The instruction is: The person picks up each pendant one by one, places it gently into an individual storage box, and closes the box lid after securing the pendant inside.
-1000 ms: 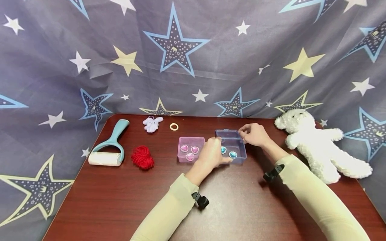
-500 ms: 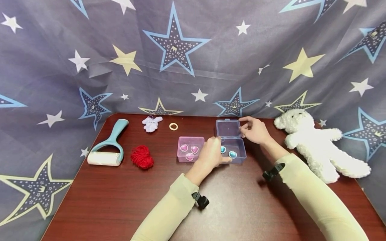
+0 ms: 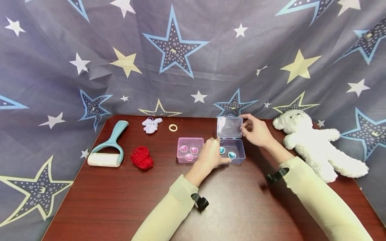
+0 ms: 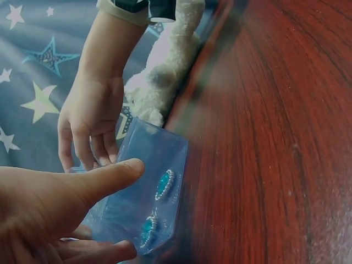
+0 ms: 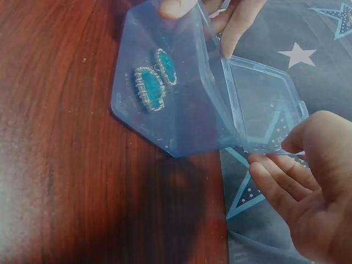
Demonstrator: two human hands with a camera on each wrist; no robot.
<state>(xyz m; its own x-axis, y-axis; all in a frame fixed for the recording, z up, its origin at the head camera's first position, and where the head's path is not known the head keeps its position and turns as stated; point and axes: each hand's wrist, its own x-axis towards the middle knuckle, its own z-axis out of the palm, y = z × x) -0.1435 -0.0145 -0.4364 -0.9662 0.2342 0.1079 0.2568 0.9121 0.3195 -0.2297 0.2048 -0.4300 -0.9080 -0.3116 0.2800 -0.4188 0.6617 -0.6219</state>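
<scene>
A clear blue plastic box [image 3: 236,149] stands on the dark wooden table [image 3: 120,201], with two blue gems [image 3: 231,154] inside. Its hinged lid [image 3: 229,127] stands raised, nearly upright. My left hand [image 3: 216,150] grips the box's left front corner, thumb along the front wall. My right hand [image 3: 245,126] pinches the lid's right edge. The left wrist view shows my thumb [image 4: 107,177] on the box [image 4: 159,159] above the gems [image 4: 164,184]. The right wrist view shows the box [image 5: 181,121], gems [image 5: 148,88], lid [image 5: 264,104] and my right fingers [image 5: 275,190] at its edge.
A pink box [image 3: 190,144] with three pink heart gems stands just left of the blue one. Further left lie red yarn [image 3: 141,157], a lint roller [image 3: 107,147], a small white bunny [image 3: 151,124] and a ring [image 3: 173,127]. A white teddy [image 3: 313,145] lies at the right.
My right hand has swung the blue box's lid up from low over the box to nearly upright. My left hand has stayed on the box.
</scene>
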